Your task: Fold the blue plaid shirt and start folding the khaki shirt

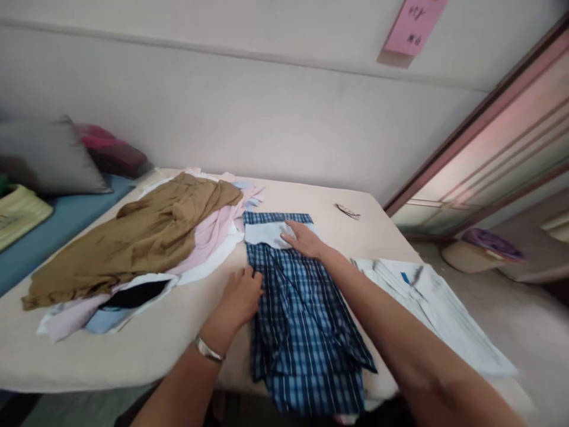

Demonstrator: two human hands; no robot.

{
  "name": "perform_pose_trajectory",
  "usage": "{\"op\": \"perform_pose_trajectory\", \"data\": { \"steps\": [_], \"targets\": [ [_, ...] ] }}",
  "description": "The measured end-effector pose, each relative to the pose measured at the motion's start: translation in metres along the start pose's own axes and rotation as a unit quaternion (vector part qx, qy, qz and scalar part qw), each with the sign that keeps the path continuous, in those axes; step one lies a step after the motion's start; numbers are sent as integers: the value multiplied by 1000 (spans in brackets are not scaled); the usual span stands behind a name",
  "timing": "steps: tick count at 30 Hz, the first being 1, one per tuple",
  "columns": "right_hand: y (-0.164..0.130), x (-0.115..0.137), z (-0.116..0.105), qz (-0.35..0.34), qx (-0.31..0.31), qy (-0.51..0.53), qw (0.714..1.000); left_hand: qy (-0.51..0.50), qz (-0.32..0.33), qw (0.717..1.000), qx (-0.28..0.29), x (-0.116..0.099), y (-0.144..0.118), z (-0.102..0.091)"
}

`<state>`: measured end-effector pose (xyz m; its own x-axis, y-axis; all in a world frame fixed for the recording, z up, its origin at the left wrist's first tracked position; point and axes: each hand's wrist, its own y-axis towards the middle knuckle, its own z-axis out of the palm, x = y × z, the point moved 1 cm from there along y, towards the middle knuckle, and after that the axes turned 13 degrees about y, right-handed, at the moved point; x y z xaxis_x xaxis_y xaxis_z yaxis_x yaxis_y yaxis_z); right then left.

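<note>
Below a pale wall, a cream table holds the plaid cloth at near centre, with a brown garment on a clothes heap to its left and a white shirt right. The right hand lies loosely open on the cloth's pale far band; the left hand curls at its left edge, grip unclear.

Pale wall, greyish floor.

The garment is blue and white plaid.
</note>
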<state>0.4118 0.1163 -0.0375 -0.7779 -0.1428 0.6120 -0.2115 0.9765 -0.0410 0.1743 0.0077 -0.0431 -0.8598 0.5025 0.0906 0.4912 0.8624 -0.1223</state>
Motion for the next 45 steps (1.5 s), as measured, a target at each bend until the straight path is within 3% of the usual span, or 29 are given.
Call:
{"op": "perform_pose_trajectory", "data": {
  "steps": [3, 7, 9, 12, 14, 16, 19, 21, 26, 36, 40, 45],
  "targets": [
    [-106, 1, -23, -67, -30, 13, 997, 8, 39, 999, -24, 0, -4, -9],
    [-255, -13, -14, -47, -41, 0, 998, -27, 103, 993, -58, -6, -22, -18],
    [-305, -24, -1, -38, -31, -35, 998, -67, 107, 989, -76, -12, -43, -16],
    [-345, -34, 18, -35, -9, -105, 994, -86, 140, 980, -111, -28, -89, 2],
    [-352, -33, 29, -44, -4, -138, 989, -66, 176, 976, -111, -43, -121, 24],
    [-351, -28, 38, -61, -6, -152, 986, -39, 171, 979, -106, -57, -145, 48],
    [-342, -25, 47, -69, 1, -138, 988, -7, 135, 985, -111, -69, -158, 74],
    [-337, -27, 50, -64, 16, -105, 992, -5, 126, 985, -118, -70, -155, 80],
    [-335, -36, 51, -54, -11, -44, 998, -37, 124, 982, -140, -64, -146, 74],
    [-321, -24, 42, -41, -32, -141, 989, -13, 97, 987, -125, -69, -137, 51],
    [-330, -17, 35, -86, -49, -98, 990, 2, 102, 987, -123, -67, -155, 32],
    [-374, -1, 27, -131, -31, -15, 991, -21, 139, 984, -114, -66, -199, 15]
  ]
}}
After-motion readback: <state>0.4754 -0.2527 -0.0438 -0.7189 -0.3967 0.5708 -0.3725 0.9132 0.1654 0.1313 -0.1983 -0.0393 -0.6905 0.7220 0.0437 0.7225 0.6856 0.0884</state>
